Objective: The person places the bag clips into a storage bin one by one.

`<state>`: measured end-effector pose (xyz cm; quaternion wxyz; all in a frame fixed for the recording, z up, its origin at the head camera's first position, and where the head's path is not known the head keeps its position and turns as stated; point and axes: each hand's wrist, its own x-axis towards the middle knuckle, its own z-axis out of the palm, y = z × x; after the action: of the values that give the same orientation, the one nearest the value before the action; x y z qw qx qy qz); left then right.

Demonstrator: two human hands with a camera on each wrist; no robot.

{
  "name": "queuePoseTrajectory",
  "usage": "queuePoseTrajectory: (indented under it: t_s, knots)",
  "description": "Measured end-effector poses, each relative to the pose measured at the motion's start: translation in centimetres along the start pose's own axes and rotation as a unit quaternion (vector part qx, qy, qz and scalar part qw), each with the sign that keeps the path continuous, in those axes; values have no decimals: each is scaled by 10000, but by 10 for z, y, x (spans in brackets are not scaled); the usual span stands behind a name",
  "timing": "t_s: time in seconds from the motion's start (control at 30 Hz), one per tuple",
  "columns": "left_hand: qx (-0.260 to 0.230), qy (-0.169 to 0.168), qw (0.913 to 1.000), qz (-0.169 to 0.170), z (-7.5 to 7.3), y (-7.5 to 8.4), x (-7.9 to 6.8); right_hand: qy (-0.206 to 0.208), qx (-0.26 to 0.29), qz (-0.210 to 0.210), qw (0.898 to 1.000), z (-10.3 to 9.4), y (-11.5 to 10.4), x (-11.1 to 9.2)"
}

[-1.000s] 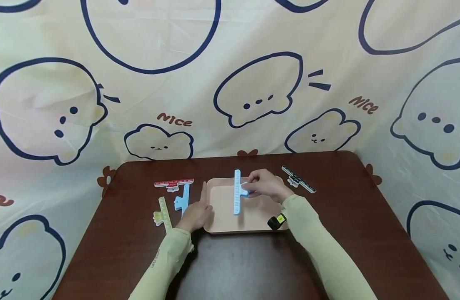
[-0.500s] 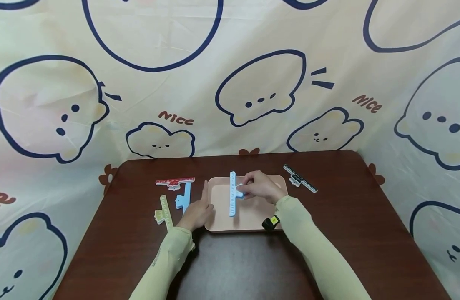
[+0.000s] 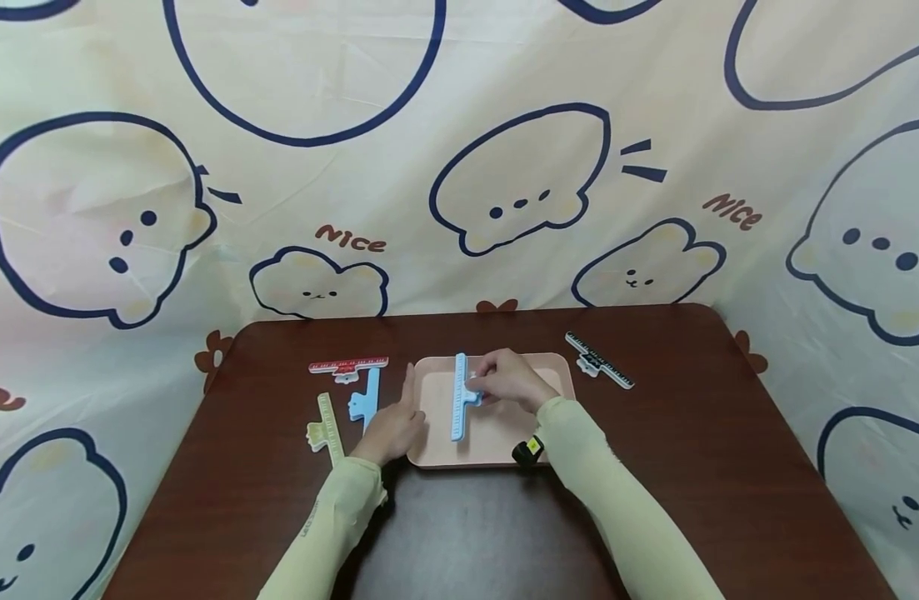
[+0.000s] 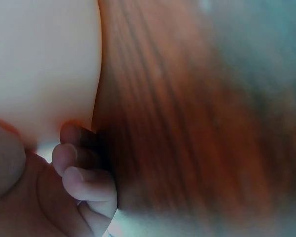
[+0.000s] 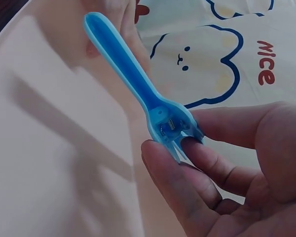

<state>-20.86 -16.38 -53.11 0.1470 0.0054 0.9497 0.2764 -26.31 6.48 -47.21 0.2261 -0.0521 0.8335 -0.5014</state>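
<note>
My right hand point(image 3: 507, 379) pinches the handle of a blue ruler-edged clip point(image 3: 458, 400) between thumb and fingers. The clip hangs above the pink tray point(image 3: 504, 442), its shadow on the tray floor in the right wrist view, where the spring shows. At the tray's left edge is my left hand point(image 3: 392, 429), index finger pointing away along the rim. In the left wrist view its thumb point(image 4: 5, 158) lies on the tray side and curled fingers point(image 4: 89, 185) rest against the outside, holding the edge.
Left of the tray lie a red clip point(image 3: 348, 365), a second blue clip point(image 3: 365, 406) partly covered by the left hand, and a yellow-green clip point(image 3: 325, 429). A black clip point(image 3: 599, 361) lies to the right on the brown table point(image 3: 729, 467). A patterned curtain hangs behind.
The right hand has carried the blue clip leftward and slightly nearer over the tray. The left hand stays at the tray edge, and the other clips have not moved.
</note>
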Motion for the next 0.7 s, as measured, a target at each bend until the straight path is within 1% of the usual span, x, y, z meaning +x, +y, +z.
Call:
queuePoseTrajectory:
  t_s: [0.2, 0.33, 0.63, 0.7]
  knots:
    - [0, -17, 10000, -23, 0, -1, -1, -41, -68, -43, 10000, 8, 1, 3]
    - [15, -46, 10000, -72, -1, 0, 0, -89, -208, 1, 9997, 11, -1, 3]
    - [141, -25, 9999, 51, -2, 0, -1, -181, -188, 77, 9996, 18, 0, 10]
    - [168, -20, 9998, 59, -2, 1, -1, -197, -259, 73, 9994, 19, 0, 11]
